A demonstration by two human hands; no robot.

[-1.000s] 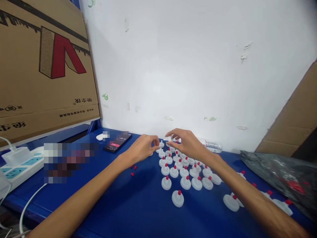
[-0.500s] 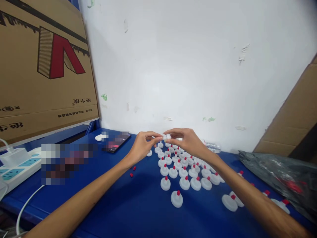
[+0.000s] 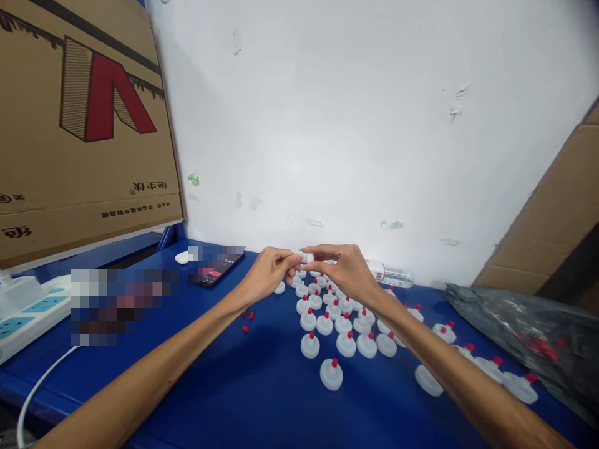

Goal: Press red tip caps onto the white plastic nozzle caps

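Observation:
A small white, partly clear plastic piece [image 3: 307,257] is between my two hands above the far part of the blue table. My right hand [image 3: 337,265] pinches it between thumb and fingers. At its left end the fingers of my left hand [image 3: 272,271] are closed in a pinch, covering that end. Below and to the right stand many round white plastic caps with spouts, most with a red tip, such as the nearest cap [image 3: 331,375]. A few loose red tips [image 3: 246,329] lie below my left hand.
A phone [image 3: 219,267] and a white case [image 3: 181,257] lie at the back left, with a power strip [image 3: 35,312] further left. A clear bottle [image 3: 395,276] lies by the wall. On the right is a grey plastic bag [image 3: 496,324] with red pieces inside.
Both hands have drawn slightly left and closer together around the white piece. The whole view has shifted a little, showing more of the bottle and of the caps at the right.

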